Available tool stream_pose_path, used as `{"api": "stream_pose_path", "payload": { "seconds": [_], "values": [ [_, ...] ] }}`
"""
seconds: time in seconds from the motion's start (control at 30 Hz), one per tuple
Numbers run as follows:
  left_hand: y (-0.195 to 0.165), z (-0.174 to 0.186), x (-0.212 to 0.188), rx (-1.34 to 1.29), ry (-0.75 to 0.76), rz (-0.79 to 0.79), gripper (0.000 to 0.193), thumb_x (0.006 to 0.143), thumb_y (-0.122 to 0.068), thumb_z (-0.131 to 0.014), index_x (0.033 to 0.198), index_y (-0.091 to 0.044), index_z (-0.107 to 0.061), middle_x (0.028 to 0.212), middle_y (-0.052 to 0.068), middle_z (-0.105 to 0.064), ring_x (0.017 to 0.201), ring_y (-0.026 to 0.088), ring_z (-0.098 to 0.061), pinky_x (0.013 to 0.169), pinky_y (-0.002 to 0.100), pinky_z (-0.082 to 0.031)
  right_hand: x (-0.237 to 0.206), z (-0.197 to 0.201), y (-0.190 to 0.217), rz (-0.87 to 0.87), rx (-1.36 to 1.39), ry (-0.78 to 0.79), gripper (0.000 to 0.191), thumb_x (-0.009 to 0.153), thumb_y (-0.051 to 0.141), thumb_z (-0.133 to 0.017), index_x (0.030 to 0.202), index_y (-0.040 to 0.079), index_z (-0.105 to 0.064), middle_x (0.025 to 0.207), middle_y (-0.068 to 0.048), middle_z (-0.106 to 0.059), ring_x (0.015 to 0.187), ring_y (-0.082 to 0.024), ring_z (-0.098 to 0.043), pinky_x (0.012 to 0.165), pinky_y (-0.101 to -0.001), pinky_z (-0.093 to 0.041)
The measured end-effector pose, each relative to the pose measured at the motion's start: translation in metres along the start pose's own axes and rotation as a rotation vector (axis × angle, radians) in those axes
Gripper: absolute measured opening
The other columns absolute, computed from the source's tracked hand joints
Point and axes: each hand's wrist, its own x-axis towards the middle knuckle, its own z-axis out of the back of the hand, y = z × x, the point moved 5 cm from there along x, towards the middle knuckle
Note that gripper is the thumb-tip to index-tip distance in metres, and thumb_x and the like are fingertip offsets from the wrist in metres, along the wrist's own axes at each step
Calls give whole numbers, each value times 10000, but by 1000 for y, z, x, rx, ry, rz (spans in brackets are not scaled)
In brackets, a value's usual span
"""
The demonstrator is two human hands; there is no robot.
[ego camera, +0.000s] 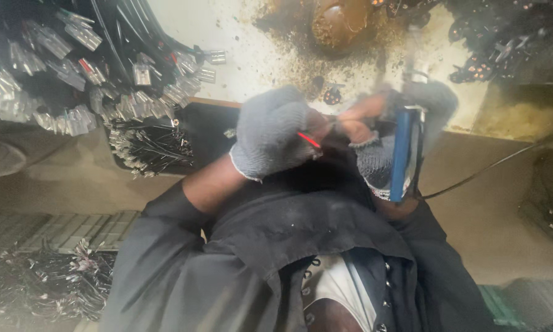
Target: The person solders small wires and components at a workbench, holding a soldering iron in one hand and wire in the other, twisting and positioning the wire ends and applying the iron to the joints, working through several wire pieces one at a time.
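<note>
My left hand (270, 132), in a grey knit glove, is closed around a thin red wire (309, 140) whose end pokes out toward the right. My right hand (378, 157), also in a grey glove with bare fingertips, grips a blue-handled tool (402, 154) held upright. The tool's upper end is blurred. A black cord (492, 166) runs from the tool's lower end off to the right. The two hands meet just above my dark jacket (276, 246), fingertips touching around the wire. What lies between the fingertips is blurred.
Bundles of black wires with clear plastic connectors (73, 67) hang at upper left. A black tray (209, 123) holds cut wire pieces. The white bench top (258, 55) is stained with brown residue. More wire bundles (49, 280) lie at lower left, small black parts (498, 43) at upper right.
</note>
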Motion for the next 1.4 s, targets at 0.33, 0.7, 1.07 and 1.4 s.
{"api": "stream_pose_path", "payload": {
  "seconds": [0.33,0.7,1.07,1.4],
  "values": [
    [35,11,36,-110,-72,234,127,930,-163,-831,951,-101,-723,883,68,-664,830,257,-671,757,372,-527,26,-2,17,165,-455,-9,131,1030,84,-842,965,48,-735,910,-71,-724,840,-180,-699,762,-290,-538],
    [31,2,38,47,-88,133,141,929,-165,-845,928,-121,-711,896,58,-650,839,264,-652,746,388,-520,29,-6,19,380,-641,24,276,951,212,-957,1050,105,-723,915,-56,-716,783,-220,-699,692,-337,-538],
    [14,14,22,25,80,50,161,850,-113,-826,879,-179,-682,821,44,-600,764,257,-651,668,381,-507,25,-9,21,436,-579,41,161,1028,209,-844,1082,95,-744,986,-51,-765,850,-203,-720,763,-315,-555],
    [9,0,17,196,162,6,194,751,-214,-833,864,-241,-677,808,9,-588,741,256,-648,619,415,-478,-11,19,20,77,-443,-12,727,971,738,-603,1104,26,-673,924,-84,-575,849,-234,-598,708,-349,-457]
  ]
}}
